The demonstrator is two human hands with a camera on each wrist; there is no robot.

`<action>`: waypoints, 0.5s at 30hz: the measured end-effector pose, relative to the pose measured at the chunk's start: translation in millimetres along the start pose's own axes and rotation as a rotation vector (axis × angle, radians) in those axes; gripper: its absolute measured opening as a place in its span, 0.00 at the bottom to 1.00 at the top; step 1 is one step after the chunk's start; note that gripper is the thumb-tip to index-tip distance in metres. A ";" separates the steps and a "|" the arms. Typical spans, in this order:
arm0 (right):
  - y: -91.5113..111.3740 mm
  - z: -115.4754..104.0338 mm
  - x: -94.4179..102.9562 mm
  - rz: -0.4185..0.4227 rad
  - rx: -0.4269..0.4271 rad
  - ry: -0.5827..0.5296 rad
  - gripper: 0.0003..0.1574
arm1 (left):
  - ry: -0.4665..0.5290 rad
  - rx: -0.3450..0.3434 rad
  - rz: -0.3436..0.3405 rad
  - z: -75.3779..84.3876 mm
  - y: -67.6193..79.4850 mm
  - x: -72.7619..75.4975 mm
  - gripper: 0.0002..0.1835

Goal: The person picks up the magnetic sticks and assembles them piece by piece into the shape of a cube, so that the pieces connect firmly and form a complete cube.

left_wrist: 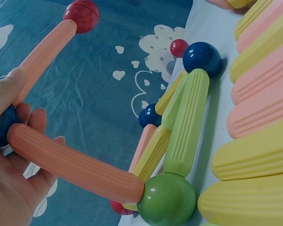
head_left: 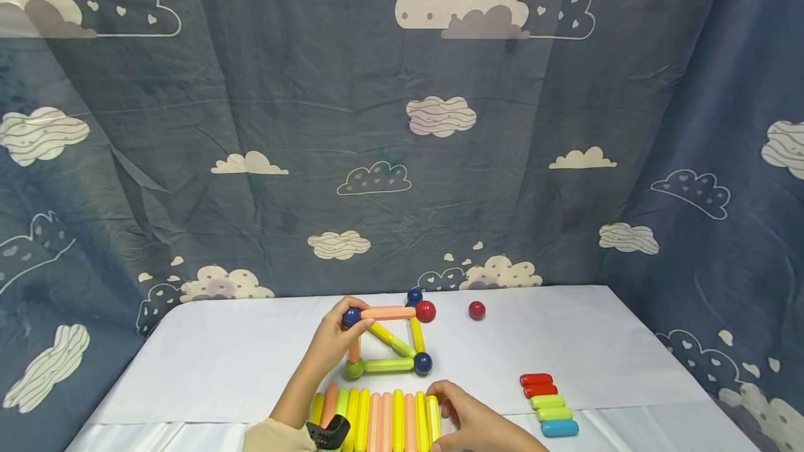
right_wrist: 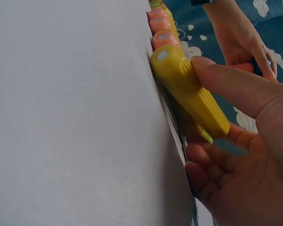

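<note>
My left hand grips a dark blue ball at an upper corner of a frame of magnetic rods and balls. From that ball a peach rod runs right to a red ball. Another peach rod slopes down to a green ball on the table. A green rod joins the green ball to a blue ball. At the right end of a row of rods, my right hand pinches a yellow magnetic rod between thumb and fingers, tilted in the right wrist view.
Yellow, peach and green rods lie side by side at the front. A loose red ball sits at the back. Shorter red, green and blue rods lie to the right on the white tabletop. A cloud-print curtain hangs behind.
</note>
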State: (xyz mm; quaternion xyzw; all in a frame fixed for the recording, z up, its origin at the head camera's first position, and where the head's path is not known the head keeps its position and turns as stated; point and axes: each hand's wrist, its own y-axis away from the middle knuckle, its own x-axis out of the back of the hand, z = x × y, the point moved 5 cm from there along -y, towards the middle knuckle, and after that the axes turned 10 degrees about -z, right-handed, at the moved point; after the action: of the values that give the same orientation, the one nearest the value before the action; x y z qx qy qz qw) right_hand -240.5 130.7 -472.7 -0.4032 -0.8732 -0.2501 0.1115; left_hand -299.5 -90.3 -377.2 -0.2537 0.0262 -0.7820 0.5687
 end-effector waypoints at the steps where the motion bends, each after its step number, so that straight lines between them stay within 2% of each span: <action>1: 0.8 -0.7 -1.0 -0.013 0.013 -0.034 0.41 | -0.002 0.001 0.000 -0.4 0.2 0.0 0.11; 4: 1.1 -4.7 -1.6 -0.033 0.072 -0.076 0.38 | -0.003 0.002 -0.002 -0.3 0.7 0.1 0.11; 6: -0.6 -9.2 1.8 -0.007 0.121 -0.060 0.35 | 0.001 0.002 -0.002 -0.1 0.8 0.2 0.10; 15: -17.6 -27.8 39.8 0.325 0.297 0.082 0.30 | 0.003 0.003 -0.003 0.0 0.3 0.7 0.09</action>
State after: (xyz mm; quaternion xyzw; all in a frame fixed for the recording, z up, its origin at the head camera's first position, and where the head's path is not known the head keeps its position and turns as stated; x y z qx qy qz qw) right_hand -280.0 132.2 -439.4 -0.5074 -0.8186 -0.1138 0.2440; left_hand -299.3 -91.0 -377.1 -0.2519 0.0254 -0.7833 0.5677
